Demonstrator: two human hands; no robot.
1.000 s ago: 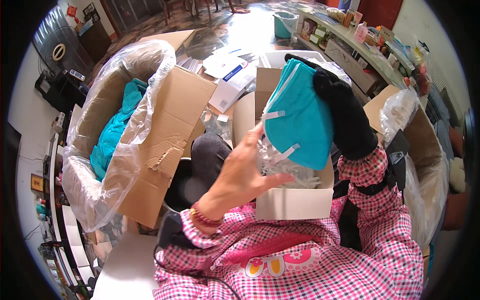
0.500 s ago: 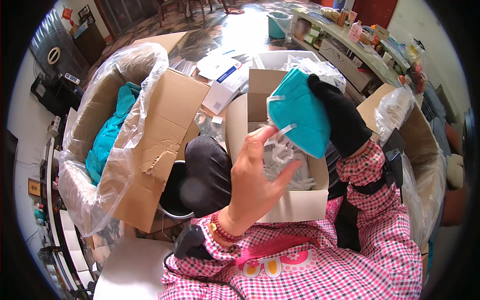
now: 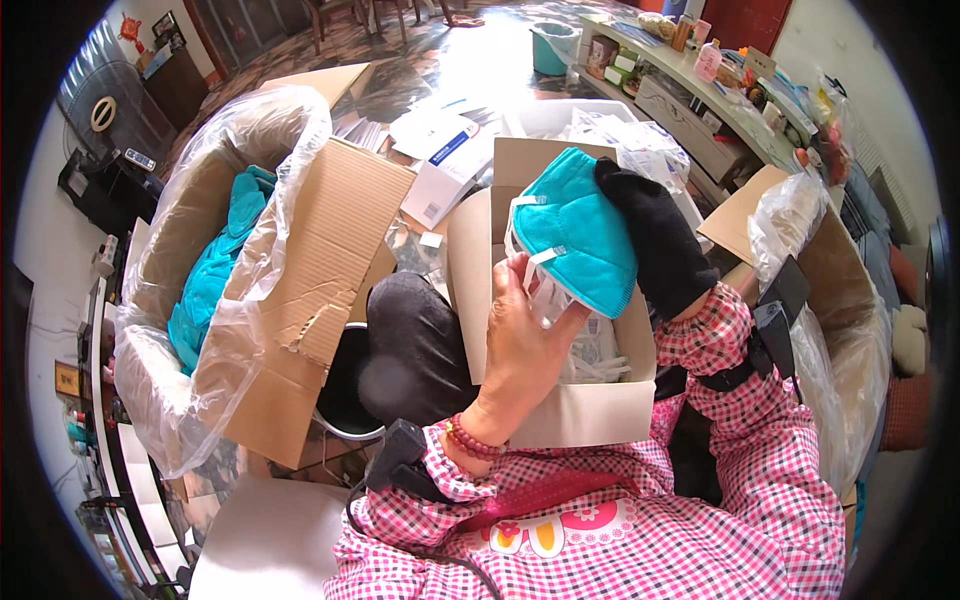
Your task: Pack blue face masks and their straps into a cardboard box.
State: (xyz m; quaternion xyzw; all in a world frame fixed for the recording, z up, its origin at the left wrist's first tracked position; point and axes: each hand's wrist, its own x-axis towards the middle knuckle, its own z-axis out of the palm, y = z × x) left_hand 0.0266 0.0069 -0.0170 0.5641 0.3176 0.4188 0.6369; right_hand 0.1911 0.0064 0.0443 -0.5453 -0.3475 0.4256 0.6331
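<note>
A teal folded face mask (image 3: 578, 225) with white ear loops is held up over an open white carton (image 3: 600, 415). My right hand (image 3: 660, 235), in a black glove or sleeve-like cover, grips the mask along its right side. My bare left hand (image 3: 530, 345), with a red beaded bracelet, is at the mask's lower left edge. Its fingers and thumb are around the edge and white loops; the mask partly hides the fingertips. Inside the carton below lie several white, clear-wrapped pieces (image 3: 597, 355).
At left, a cardboard box (image 3: 335, 240) lined with clear plastic holds more teal masks (image 3: 215, 270). Another lined box (image 3: 850, 300) stands at right. Beyond the carton are a white bin (image 3: 540, 115) of packets and flat printed cartons (image 3: 440, 170). A dark bucket (image 3: 350, 385) sits beside my knee.
The mask and my right hand have moved slightly left and down. My left hand has shifted right and closed in from open fingers onto the mask's lower edge.
</note>
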